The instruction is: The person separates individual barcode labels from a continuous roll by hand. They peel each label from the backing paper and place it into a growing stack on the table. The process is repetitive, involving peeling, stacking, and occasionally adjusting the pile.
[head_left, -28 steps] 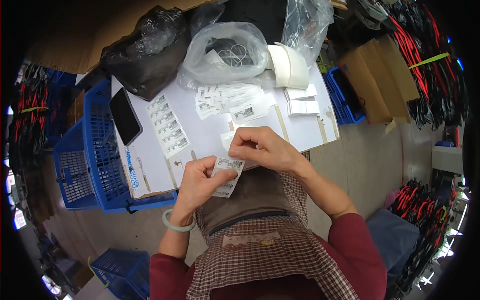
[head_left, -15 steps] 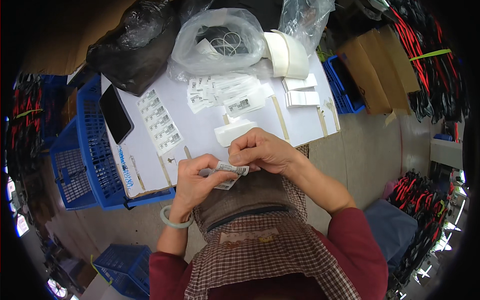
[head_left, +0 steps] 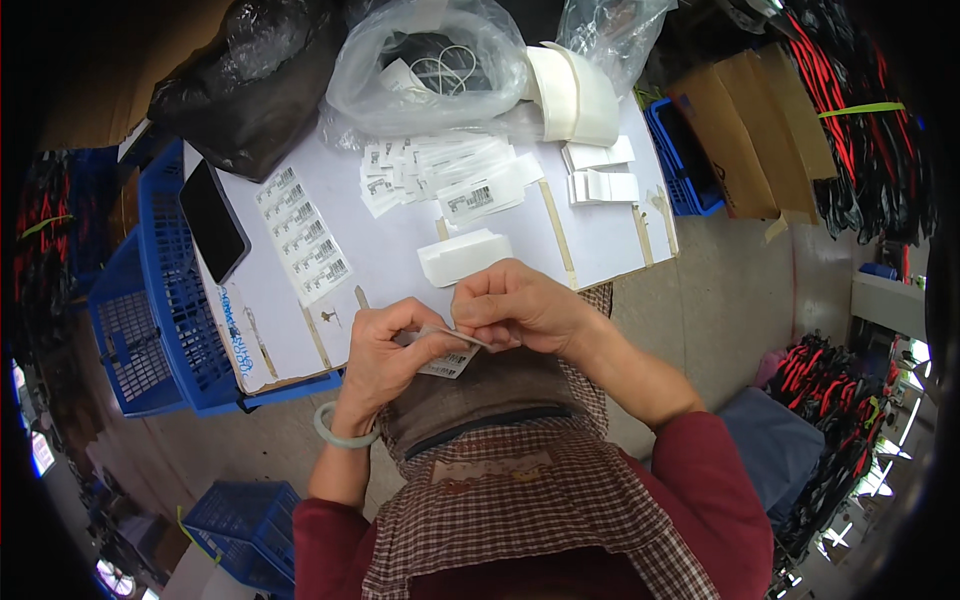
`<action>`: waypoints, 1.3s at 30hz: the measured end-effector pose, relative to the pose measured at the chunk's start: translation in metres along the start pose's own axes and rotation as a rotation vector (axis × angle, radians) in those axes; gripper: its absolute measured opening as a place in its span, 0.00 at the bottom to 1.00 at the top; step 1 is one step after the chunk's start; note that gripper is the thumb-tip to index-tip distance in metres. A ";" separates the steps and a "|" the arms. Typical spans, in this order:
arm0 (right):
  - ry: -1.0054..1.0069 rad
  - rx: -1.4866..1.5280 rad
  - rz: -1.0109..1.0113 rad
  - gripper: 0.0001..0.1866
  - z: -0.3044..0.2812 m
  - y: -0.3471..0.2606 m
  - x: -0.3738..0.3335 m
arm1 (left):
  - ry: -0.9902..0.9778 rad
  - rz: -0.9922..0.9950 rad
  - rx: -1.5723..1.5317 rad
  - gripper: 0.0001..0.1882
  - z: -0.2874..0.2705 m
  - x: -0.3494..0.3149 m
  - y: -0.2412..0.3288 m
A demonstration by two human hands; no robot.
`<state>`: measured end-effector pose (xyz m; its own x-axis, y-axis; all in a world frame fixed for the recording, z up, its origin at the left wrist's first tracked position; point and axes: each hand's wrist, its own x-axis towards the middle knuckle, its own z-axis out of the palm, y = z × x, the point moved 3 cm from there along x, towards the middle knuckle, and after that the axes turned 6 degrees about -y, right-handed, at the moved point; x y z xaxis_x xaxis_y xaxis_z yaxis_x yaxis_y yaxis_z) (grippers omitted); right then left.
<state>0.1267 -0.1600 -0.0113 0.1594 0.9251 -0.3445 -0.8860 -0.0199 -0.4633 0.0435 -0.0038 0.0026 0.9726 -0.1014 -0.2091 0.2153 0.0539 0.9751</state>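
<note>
My left hand [head_left: 385,350] grips a small sheet of barcode labels [head_left: 446,364] between thumb and fingers, just off the table's front edge. The sheet is bent and seen nearly edge-on along its top. My right hand [head_left: 520,305] is closed in a pinch at the sheet's right end; its fingertips are partly hidden. Just beyond my hands lies a stack of blank white cards [head_left: 464,257]. Farther back is a spread pile of white printed tags [head_left: 440,170]. A longer barcode label sheet [head_left: 303,235] lies flat to the left.
A dark tablet [head_left: 215,220] rests at the table's left edge, beside blue crates [head_left: 180,290]. Behind stand a black bag [head_left: 240,100], an open clear bag [head_left: 350,90] and a roll of white labels [head_left: 575,95]. White card stacks [head_left: 603,187] sit right, near a cardboard box [head_left: 740,140].
The label sheet has tipped so that its upper part now shows nearly edge-on. My right fingers have shifted slightly down along its edge. The view has moved a little.
</note>
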 end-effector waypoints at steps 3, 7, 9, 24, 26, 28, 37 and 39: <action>0.015 -0.007 -0.022 0.11 0.001 0.003 -0.002 | -0.010 0.043 0.061 0.05 -0.001 0.000 0.001; 0.246 -0.428 -0.171 0.11 0.001 -0.014 -0.010 | 0.033 -0.079 0.028 0.05 0.001 0.001 0.004; 0.288 -0.591 -0.184 0.10 0.005 -0.019 -0.014 | 0.036 -0.137 0.022 0.06 0.001 0.001 0.004; 0.285 -0.628 -0.134 0.08 0.011 -0.022 -0.015 | -0.045 -0.168 0.026 0.09 -0.004 -0.002 -0.005; 0.255 -0.703 -0.170 0.08 0.010 -0.017 -0.012 | -0.057 -0.175 0.013 0.09 -0.004 -0.002 -0.005; 0.239 -0.704 -0.154 0.08 0.010 -0.017 -0.011 | -0.066 -0.173 -0.002 0.09 -0.004 -0.002 -0.004; 0.053 -0.214 -0.035 0.08 0.002 -0.002 -0.007 | -0.152 -0.049 0.078 0.07 -0.005 0.001 0.001; 0.027 -0.171 -0.018 0.08 0.000 0.000 -0.007 | -0.157 -0.021 0.096 0.07 -0.005 0.000 -0.002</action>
<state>0.1251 -0.1662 -0.0087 0.1883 0.9155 -0.3557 -0.7960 -0.0699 -0.6013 0.0440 0.0007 0.0000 0.9406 -0.2562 -0.2228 0.2189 -0.0438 0.9748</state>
